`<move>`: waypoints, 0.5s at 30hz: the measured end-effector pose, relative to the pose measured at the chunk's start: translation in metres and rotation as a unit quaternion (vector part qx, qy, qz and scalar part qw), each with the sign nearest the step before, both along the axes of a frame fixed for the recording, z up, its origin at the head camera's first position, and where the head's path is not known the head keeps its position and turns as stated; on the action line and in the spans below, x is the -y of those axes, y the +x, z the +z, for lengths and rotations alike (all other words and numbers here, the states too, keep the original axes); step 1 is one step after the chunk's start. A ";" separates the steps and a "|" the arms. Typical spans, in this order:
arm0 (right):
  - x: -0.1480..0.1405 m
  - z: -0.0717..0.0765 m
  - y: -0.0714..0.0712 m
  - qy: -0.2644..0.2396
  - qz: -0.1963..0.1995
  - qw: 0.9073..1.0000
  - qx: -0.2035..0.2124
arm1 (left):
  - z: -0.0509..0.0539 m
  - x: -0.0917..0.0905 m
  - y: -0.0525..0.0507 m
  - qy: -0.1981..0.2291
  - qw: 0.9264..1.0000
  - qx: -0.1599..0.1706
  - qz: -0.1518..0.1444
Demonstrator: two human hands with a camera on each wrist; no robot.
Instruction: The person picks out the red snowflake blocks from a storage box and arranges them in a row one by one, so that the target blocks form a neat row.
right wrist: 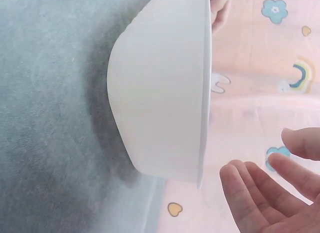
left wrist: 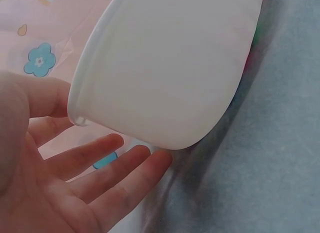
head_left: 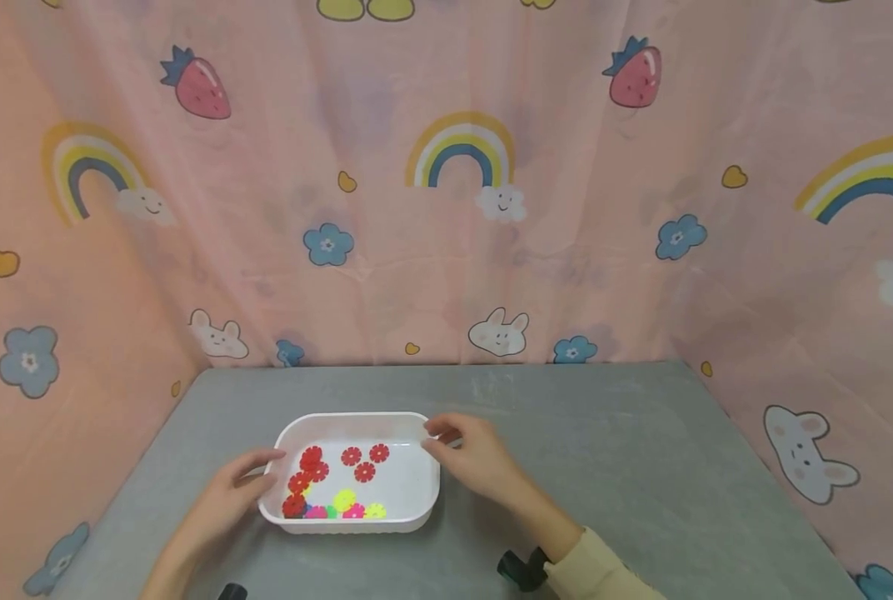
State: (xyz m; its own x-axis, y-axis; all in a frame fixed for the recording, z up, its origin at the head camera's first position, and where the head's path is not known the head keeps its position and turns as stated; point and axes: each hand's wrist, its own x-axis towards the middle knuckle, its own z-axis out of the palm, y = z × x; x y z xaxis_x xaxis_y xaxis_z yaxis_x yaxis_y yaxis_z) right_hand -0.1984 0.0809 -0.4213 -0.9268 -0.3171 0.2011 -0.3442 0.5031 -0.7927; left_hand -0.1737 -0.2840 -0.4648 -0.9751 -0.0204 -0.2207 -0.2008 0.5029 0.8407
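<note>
A white plastic tray (head_left: 409,483) with rounded corners stands on the grey table. Inside it, several red notched discs (head_left: 365,472) lie toward the left and middle, while yellow discs (head_left: 345,500), pink ones and a bit of green gather along the near wall. At the tray's left end is my left hand (head_left: 225,500), its thumb by the rim and its other fingers loosely extended beside the outer wall (left wrist: 160,68). My right hand (head_left: 476,458) hovers by the right far corner, fingers slightly bent; the right wrist view shows it apart from the tray wall (right wrist: 160,83), holding nothing.
Grey table surface (head_left: 604,467) extends around the tray. A pink patterned curtain (head_left: 566,292) borders the back and both sides. Dark objects (head_left: 523,571) show near the right sleeve (head_left: 596,571) and at the bottom edge.
</note>
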 end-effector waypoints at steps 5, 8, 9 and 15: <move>0.008 -0.002 -0.005 0.005 0.008 1.000 0.004 | -0.001 0.001 -0.005 -0.003 1.000 -0.001 -0.003; 0.012 -0.002 -0.008 0.008 0.015 1.000 0.010 | -0.002 0.001 -0.007 -0.001 1.000 0.002 -0.001; 0.014 -0.002 -0.009 0.011 0.017 1.000 0.012 | -0.002 0.000 -0.008 -0.001 1.000 0.001 0.000; 0.025 -0.002 -0.014 0.031 0.023 0.999 0.018 | -0.002 0.000 -0.008 -0.002 1.000 -0.005 0.000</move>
